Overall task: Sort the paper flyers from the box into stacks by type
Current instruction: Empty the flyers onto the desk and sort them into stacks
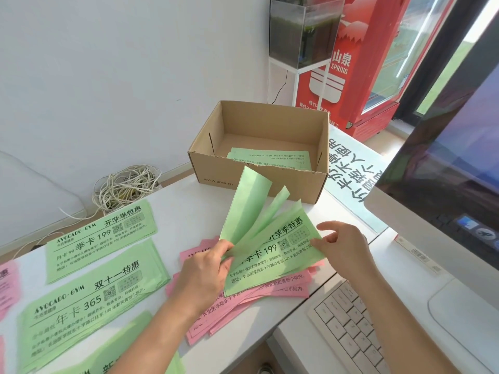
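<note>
Left hand [205, 271] fingers [224, 248] curled, pinching near corner of fanned green flyers [251, 211]. Right hand [343, 249] fingertips nipping right edge of bottom sheet, 199 type. Fan held just over pink pile [270, 295] beneath both hands. Box [216, 171] beyond fingertips, few green sheets [270, 157] inside. Likely step: checking type sheet by sheet. Best done: firm corner pinch, peel one at a time, read headline, drop on 199 stack [100, 238] well left of left fingers, not 365 stack [89, 298] beside it. Risk: thin sheets clinging, sliding onto pink.
</note>
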The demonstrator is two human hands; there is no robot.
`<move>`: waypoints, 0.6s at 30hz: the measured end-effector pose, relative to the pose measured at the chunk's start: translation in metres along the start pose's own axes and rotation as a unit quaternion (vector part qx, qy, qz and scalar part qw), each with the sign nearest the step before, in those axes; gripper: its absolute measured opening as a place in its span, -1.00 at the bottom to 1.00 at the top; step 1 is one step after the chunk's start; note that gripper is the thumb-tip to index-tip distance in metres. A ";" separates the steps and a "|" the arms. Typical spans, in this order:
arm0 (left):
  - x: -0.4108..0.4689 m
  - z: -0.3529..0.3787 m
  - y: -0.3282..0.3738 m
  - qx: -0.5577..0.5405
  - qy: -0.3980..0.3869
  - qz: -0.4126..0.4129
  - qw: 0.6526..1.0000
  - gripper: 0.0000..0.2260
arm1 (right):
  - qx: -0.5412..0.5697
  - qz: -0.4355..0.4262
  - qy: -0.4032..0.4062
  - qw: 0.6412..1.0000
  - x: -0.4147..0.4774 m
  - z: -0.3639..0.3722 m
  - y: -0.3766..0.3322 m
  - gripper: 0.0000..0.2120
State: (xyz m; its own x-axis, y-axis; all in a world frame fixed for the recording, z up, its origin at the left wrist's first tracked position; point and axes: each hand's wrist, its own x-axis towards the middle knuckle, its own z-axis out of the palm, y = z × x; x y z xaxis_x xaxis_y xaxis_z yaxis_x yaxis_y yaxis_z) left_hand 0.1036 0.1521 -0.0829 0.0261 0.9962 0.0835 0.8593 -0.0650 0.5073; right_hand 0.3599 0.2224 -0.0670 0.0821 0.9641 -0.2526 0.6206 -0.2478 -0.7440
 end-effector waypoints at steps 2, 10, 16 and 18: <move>-0.001 0.000 0.000 -0.003 -0.011 0.008 1.000 -0.80 | 0.017 0.001 0.012 1.000 0.004 0.000 -0.001 -0.95; -0.004 -0.001 0.002 0.067 -0.018 0.134 0.989 -0.46 | -0.099 -0.036 0.054 0.993 0.018 0.004 -0.019 -0.65; -0.003 0.008 0.002 0.122 -0.018 0.136 0.983 -0.63 | -0.103 -0.024 0.043 0.993 0.022 0.006 -0.025 -0.60; -0.001 0.009 -0.001 0.074 0.015 0.065 0.995 -0.76 | -0.091 -0.015 0.033 0.995 0.022 0.006 -0.022 -0.60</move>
State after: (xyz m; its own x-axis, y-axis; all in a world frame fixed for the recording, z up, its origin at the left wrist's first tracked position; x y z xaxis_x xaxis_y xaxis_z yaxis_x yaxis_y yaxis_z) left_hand 0.1072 0.1513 -0.0909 0.1296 0.9774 0.1669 0.9151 -0.1827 0.3594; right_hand 0.3436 0.2483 -0.0599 0.1086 0.9765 -0.1861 0.7546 -0.2028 -0.6240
